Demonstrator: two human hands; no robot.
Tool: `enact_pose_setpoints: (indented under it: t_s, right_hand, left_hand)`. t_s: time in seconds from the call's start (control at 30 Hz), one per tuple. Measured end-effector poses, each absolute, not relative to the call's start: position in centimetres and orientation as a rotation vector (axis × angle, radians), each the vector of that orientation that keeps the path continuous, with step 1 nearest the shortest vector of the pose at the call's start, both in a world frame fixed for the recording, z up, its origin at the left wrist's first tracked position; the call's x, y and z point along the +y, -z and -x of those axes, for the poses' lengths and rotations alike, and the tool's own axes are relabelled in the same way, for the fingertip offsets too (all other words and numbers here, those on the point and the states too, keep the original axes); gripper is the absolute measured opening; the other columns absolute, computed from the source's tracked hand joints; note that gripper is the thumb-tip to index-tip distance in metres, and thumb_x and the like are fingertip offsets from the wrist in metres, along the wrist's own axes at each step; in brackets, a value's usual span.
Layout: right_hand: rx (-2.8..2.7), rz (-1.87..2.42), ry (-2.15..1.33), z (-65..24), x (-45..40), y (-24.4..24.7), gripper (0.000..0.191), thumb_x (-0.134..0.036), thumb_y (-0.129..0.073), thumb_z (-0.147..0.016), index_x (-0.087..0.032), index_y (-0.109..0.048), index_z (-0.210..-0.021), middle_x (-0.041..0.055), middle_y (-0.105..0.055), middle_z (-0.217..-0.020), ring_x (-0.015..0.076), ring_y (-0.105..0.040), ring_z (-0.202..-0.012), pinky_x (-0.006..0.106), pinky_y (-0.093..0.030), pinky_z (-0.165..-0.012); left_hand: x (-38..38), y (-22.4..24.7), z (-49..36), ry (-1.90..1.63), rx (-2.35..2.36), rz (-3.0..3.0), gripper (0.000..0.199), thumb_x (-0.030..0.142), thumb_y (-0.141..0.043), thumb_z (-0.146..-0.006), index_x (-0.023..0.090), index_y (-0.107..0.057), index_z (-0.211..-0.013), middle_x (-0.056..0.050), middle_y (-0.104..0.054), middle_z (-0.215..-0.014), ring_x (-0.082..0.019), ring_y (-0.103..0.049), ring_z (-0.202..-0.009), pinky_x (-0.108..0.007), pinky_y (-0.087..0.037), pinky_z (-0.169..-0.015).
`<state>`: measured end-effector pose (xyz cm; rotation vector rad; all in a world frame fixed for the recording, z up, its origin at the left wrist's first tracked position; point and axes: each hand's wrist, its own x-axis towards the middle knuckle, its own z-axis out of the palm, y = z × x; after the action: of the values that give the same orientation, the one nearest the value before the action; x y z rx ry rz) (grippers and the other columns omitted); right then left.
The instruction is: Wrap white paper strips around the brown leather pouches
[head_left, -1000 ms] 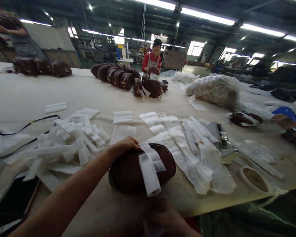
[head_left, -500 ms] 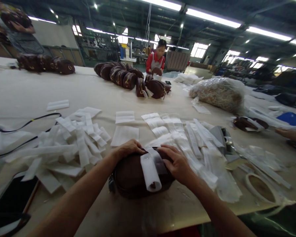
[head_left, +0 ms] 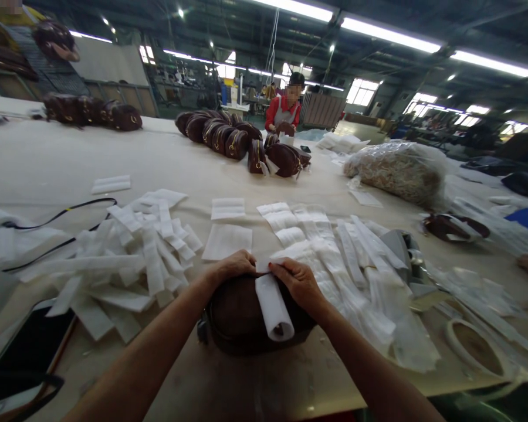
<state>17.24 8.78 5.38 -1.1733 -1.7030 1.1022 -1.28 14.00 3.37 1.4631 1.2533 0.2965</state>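
In head view, the brown bag (head_left: 242,316) is on the table (head_left: 167,158), near its front edge. Left hand (head_left: 235,265) has its fingers closed at the bag's far edge. Right hand (head_left: 297,281) pinches the white strip (head_left: 275,308) there. White pieces (head_left: 152,246) lie left of the bag, and the tape roll (head_left: 477,347) lies to the right.

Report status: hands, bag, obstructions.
Both hands, left and right, at top of dark brown bag. White foam strip curled across bag. Loose white strips beyond, bag front unobstructed by them.
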Motion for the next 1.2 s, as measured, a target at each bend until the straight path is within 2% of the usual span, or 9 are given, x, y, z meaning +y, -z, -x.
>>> enact_pose_setpoints:
  t_s: [0.07,0.17,0.4,0.47,0.53,0.63,0.7,0.97,1.2]
  right_hand:
    - [-1.683,1.164,-1.087,-17.2,8.6,-5.1,0.029,-0.044,-0.056,-0.085,-0.017,-0.066,-0.076,-0.0028,-0.059,-0.068,0.0123,-0.052,-0.067,0.022,-0.04,-0.063]
    - [-1.703,1.13,-1.061,-17.4,8.4,-4.9,0.028,-0.042,-0.056,-0.085,-0.017,-0.066,-0.076,-0.0022,-0.061,-0.07,0.0125,-0.054,-0.069,0.022,-0.041,-0.065]
    - [-1.827,1.028,-0.951,-17.7,8.2,-4.9,0.023,-0.036,-0.057,-0.086,-0.018,-0.069,-0.077,-0.0011,-0.063,-0.071,0.0125,-0.056,-0.067,0.022,-0.042,-0.065]
    - [-1.826,1.016,-0.946,-17.7,8.1,-4.9,0.021,-0.034,-0.057,-0.086,-0.018,-0.069,-0.078,-0.0009,-0.065,-0.072,0.0126,-0.057,-0.068,0.022,-0.043,-0.066]
    - [-1.82,1.013,-0.964,-17.6,8.0,-5.0,0.021,-0.034,-0.057,-0.086,-0.018,-0.069,-0.077,-0.0009,-0.065,-0.072,0.0126,-0.057,-0.068,0.022,-0.044,-0.066]
    - [-1.816,1.004,-0.99,-17.6,8.1,-4.9,0.022,-0.033,-0.056,-0.087,-0.018,-0.069,-0.078,-0.0007,-0.066,-0.073,0.0127,-0.058,-0.069,0.022,-0.045,-0.067]
    - [-1.814,1.001,-0.968,-17.7,8.1,-4.8,0.022,-0.033,-0.056,-0.087,-0.018,-0.069,-0.079,0.0,-0.066,-0.074,0.0128,-0.059,-0.07,0.022,-0.046,-0.068]
    - [-1.851,0.828,-0.841,-18.2,7.3,-5.0,0.018,-0.027,-0.055,-0.088,-0.018,-0.069,-0.081,0.0031,-0.068,-0.078,0.0147,-0.062,-0.076,0.026,-0.049,-0.073]
    - [-1.897,0.685,-0.816,-18.3,6.4,-5.5,0.017,-0.022,-0.055,-0.088,-0.017,-0.068,-0.078,0.0054,-0.068,-0.082,0.0152,-0.065,-0.08,0.028,-0.053,-0.076]
  left_hand:
    - [14.0,-3.5,1.2,-0.219,1.262,-1.545,0.029,0.04,-0.061,-0.085,0.012,-0.061,-0.077,0.003,-0.059,-0.072,-0.011,-0.057,-0.063,-0.025,-0.048,-0.059]
    - [14.2,-3.9,1.0,-0.127,1.316,-1.667,0.027,0.039,-0.06,-0.087,0.012,-0.062,-0.085,0.0,-0.063,-0.083,-0.014,-0.061,-0.074,-0.029,-0.051,-0.066]
    - [13.2,-6.5,1.4,-0.108,1.567,-1.939,0.018,0.031,-0.068,-0.075,0.013,-0.064,-0.076,-0.001,-0.063,-0.073,-0.017,-0.06,-0.073,-0.03,-0.047,-0.071]
    - [11.0,-7.4,1.6,-0.208,1.701,-1.998,0.015,0.024,-0.061,-0.076,0.013,-0.066,-0.086,-0.007,-0.066,-0.086,-0.021,-0.061,-0.086,-0.033,-0.045,-0.079]
    - [7.9,-7.8,1.7,-0.37,1.79,-2.066,0.026,0.018,-0.042,-0.086,0.014,-0.063,-0.101,-0.011,-0.065,-0.102,-0.024,-0.059,-0.1,-0.039,-0.043,-0.089]
    - [3.4,-7.6,1.3,-0.843,1.345,-2.415,0.03,0.027,-0.039,-0.093,0.018,-0.059,-0.112,-0.009,-0.063,-0.113,-0.02,-0.056,-0.108,-0.034,-0.045,-0.093]
    - [1.6,-7.2,0.8,-0.95,1.04,-2.623,0.032,0.032,-0.041,-0.095,0.018,-0.056,-0.119,-0.009,-0.062,-0.119,-0.02,-0.054,-0.114,-0.034,-0.045,-0.096]
    - [1.2,-6.6,-0.2,-0.923,0.995,-2.839,0.05,0.047,-0.027,-0.097,0.014,-0.061,-0.111,-0.011,-0.066,-0.112,-0.024,-0.057,-0.109,-0.038,-0.047,-0.089]
    - [1.1,-5.9,-0.4,-0.923,1.032,-2.774,0.046,0.045,-0.029,-0.098,0.015,-0.059,-0.114,-0.009,-0.064,-0.117,-0.021,-0.055,-0.112,-0.035,-0.045,-0.092]
